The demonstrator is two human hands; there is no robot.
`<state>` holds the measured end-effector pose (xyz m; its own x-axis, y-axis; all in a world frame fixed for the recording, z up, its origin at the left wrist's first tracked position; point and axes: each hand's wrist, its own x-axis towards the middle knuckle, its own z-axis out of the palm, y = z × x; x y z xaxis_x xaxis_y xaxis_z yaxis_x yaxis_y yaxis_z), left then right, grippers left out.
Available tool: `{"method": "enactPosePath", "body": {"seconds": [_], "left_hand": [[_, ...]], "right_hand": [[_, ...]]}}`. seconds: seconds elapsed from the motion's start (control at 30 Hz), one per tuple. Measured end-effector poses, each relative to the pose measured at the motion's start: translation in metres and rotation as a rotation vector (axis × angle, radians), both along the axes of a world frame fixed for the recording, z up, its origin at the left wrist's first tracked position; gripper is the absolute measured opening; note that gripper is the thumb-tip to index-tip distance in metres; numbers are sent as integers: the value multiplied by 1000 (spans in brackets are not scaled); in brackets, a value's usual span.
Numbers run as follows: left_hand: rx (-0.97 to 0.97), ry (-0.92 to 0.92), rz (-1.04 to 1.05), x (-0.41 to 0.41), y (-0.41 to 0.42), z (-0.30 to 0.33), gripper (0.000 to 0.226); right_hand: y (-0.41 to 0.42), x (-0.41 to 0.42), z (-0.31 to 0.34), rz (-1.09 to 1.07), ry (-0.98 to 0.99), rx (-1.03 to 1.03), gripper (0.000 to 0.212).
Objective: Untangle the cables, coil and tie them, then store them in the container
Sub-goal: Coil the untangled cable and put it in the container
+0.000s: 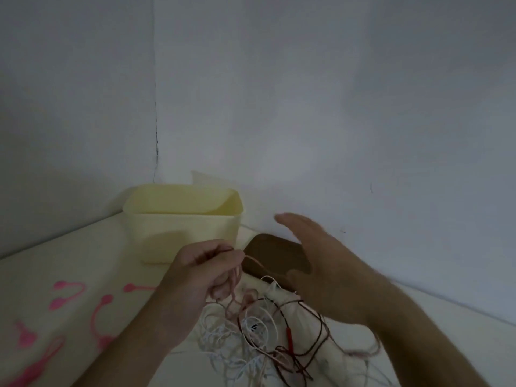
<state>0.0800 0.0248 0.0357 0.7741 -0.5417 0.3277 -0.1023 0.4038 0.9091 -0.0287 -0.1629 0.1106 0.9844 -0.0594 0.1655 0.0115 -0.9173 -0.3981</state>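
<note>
A tangle of thin cables, white, pink and dark red-brown, lies on the pale table in front of me. My left hand is raised above the tangle and grips a pink cable, which is looped around its fingers. My right hand hovers to the right with fingers straight and spread, holding nothing, blurred by motion. A pale yellow container stands open behind my left hand, near the wall corner.
Several pink cable ties lie scattered on the table at the left. A dark brown flat lid or board rests against the wall behind my right hand. Grey walls close off the back and left.
</note>
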Motion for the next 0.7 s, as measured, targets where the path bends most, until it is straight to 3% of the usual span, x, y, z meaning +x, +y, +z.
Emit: {"method": "enactPosePath", "body": {"seconds": [0.07,0.13,0.23,0.3,0.47,0.6,0.7], "left_hand": [[3,-3,-19,-2,-1,-1,45],[-4,-2,-33,-4,-2,-1,54],[-14,34,-73,-3,-2,-1,53],[-16,37,-52,0,-1,-1,52],[-32,90,5,6,0,2,52],[-23,117,8,6,1,0,50],[-30,130,29,10,3,-1,43]], "right_hand": [[24,13,-9,193,-23,103,80],[38,24,-17,215,-10,57,76],[42,32,-19,122,-143,-153,35],[35,34,-23,67,-179,-90,23],[15,34,-15,142,-159,757,21],[-1,31,-6,162,-241,1025,32],[-13,33,-3,20,-333,1286,47]]}}
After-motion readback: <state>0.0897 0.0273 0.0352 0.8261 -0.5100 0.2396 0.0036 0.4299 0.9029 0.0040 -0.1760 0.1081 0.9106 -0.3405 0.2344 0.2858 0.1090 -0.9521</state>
